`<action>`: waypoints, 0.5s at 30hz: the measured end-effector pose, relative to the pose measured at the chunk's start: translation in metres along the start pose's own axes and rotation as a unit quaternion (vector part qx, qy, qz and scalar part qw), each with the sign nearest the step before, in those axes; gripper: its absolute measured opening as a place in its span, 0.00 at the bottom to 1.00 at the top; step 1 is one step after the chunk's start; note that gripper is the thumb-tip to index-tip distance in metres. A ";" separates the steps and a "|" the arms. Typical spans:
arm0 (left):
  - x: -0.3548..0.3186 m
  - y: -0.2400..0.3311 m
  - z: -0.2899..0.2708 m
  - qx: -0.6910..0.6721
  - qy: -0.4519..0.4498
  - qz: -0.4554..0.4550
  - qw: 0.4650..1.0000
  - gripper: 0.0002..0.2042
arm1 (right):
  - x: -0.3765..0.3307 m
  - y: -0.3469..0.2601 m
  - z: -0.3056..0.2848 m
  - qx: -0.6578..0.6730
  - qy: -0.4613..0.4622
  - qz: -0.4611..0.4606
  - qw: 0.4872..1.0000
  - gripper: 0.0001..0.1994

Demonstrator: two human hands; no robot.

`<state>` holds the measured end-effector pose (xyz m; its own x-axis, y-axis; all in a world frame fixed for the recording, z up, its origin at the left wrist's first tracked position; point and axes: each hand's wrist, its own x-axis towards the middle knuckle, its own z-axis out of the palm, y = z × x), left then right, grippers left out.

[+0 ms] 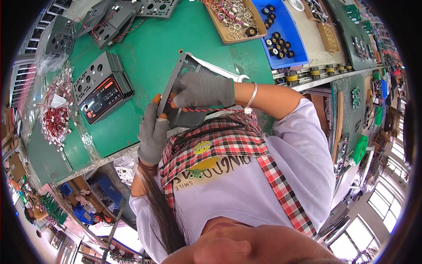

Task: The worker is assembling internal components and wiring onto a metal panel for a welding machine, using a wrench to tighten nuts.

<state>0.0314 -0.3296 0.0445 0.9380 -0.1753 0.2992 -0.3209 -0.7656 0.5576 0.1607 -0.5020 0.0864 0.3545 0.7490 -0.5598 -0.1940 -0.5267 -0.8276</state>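
Note:
A dark grey metal panel (172,81) with cut-out holes stands tilted on edge close to my apron. My left hand (152,134), in a grey glove with orange fingertips, is closed on its near left edge. Inside the panel, my right hand (200,90), gloved alike, is closed with its fingertips against the panel wall. A red-and-black twisted wire (206,110) runs from those fingertips to a white connector (248,111) by my right wrist. What sits at the wire's panel end is mostly hidden by my fingers. Behind my right hand lies a silver open-ended wrench (239,78).
Stacked grey panels (105,86), one with a printed front, stand left on the green table (145,39). Beside them lies a heap of wires (57,116). More panels (114,22) lie at the back. A cardboard box (239,37) holds metal rings; a blue bin (292,44) holds black round parts.

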 end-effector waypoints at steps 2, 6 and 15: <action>0.004 -0.006 0.002 -0.017 -0.020 -0.015 1.000 0.05 | 0.004 0.005 -0.003 0.047 -0.018 0.011 0.999 0.12; 0.010 -0.016 0.005 -0.010 -0.046 -0.017 0.999 0.07 | 0.010 0.013 -0.007 0.071 -0.069 0.032 0.995 0.13; 0.014 -0.034 0.011 -0.074 -0.064 0.020 0.995 0.07 | 0.027 0.043 0.001 0.244 -0.061 0.038 0.967 0.15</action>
<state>0.0567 -0.3128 0.0213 0.9303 -0.2882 0.2269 -0.3645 -0.6580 0.6589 0.1611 -0.5040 0.0360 0.2173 0.7730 -0.5960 -0.6343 -0.3523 -0.6881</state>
